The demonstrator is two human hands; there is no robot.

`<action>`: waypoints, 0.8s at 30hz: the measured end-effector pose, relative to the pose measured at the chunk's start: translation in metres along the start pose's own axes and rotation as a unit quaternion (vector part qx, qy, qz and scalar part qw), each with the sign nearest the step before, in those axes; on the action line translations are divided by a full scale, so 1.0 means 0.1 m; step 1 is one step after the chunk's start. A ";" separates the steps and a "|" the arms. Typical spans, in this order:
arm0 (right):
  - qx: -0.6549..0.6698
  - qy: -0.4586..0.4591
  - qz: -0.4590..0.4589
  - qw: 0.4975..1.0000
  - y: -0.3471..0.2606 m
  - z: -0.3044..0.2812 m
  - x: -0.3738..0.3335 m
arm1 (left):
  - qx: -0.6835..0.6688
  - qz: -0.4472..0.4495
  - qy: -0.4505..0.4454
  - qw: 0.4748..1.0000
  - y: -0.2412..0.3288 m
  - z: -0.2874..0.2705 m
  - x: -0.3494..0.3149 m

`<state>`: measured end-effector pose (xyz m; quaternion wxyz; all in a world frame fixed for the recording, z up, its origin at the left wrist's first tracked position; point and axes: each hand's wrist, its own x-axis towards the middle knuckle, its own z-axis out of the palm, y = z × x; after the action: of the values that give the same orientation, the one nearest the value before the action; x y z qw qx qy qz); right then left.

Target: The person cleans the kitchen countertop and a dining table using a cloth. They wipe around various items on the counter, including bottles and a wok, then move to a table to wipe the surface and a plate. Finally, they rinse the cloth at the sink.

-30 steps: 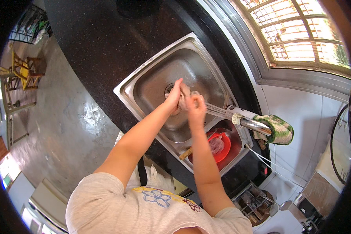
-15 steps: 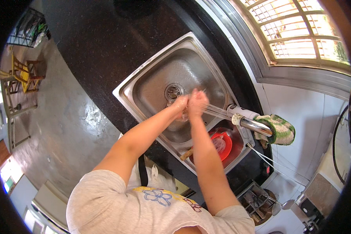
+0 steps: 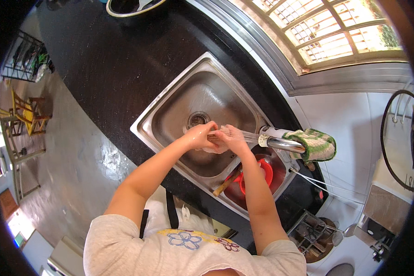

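Note:
Both hands are bare and wet over the large basin of a steel sink, under the water stream from the chrome faucet. My left hand has its fingers curved and its thumb apart, its fingertips close to the other hand. Palm turned down, my right hand reaches into the stream with its fingers loosely spread, partly veiled by water. I see nothing held in either hand. The drain lies just beyond my left hand.
In the small basin, partly behind my right forearm, are a red plastic bowl and a wooden handle. A green and white cloth hangs over the faucet's base. A rimmed pan stands on the black counter. A wire rack is at right.
My hands have come out of a blurred, close rubbing pose and now sit slightly apart, fingers curved. The view has shifted, bringing the pan on the counter into sight. Water still runs.

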<state>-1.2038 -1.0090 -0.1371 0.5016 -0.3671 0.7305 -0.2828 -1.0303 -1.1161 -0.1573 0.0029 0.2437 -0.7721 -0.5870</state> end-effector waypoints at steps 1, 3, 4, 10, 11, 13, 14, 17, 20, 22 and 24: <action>0.020 0.036 -0.021 0.999 -0.07 0.06 -0.05 | -0.013 -0.019 0.004 1.000 -0.03 0.02 0.00; 0.111 0.072 -0.077 0.988 -0.02 0.13 -0.08 | 0.049 -0.070 -0.087 0.993 -0.05 -0.02 0.03; 0.196 0.112 -0.068 0.972 0.00 0.12 -0.10 | 0.080 -0.096 -0.132 0.983 -0.06 -0.04 0.04; 0.412 0.175 -0.050 0.893 0.05 0.03 -0.20 | -0.479 -0.035 0.044 0.876 -0.19 0.00 -0.06; 0.432 0.174 -0.032 0.884 0.14 0.12 -0.17 | -0.557 -0.067 0.085 0.823 -0.08 0.13 0.03; 0.287 0.232 -0.055 0.928 -0.01 0.42 -0.18 | -0.638 -0.152 0.153 0.740 -0.07 0.35 0.25; 0.246 0.265 -0.050 0.931 -0.32 0.62 -0.22 | -0.746 -0.109 0.081 0.652 -0.32 0.44 0.37; -0.075 0.345 -0.160 0.922 -0.36 1.07 0.05 | -0.901 -0.031 -0.045 0.430 -0.97 0.67 0.55; 0.001 0.393 -0.039 0.919 0.21 0.70 0.63 | -0.704 -0.254 0.101 0.655 -0.34 0.80 0.57; -0.012 0.420 -0.021 0.907 0.13 0.57 0.71 | -0.708 -0.251 0.119 0.649 -0.33 0.81 0.53; -0.020 0.448 -0.048 0.892 0.09 0.60 0.64 | -0.681 -0.253 0.107 0.679 -0.22 0.70 0.56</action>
<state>-1.1639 -1.0588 -0.1980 0.0992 -0.2457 0.8648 -0.4266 -1.0913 -1.0784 -0.2151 0.1019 0.4211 -0.0625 -0.8991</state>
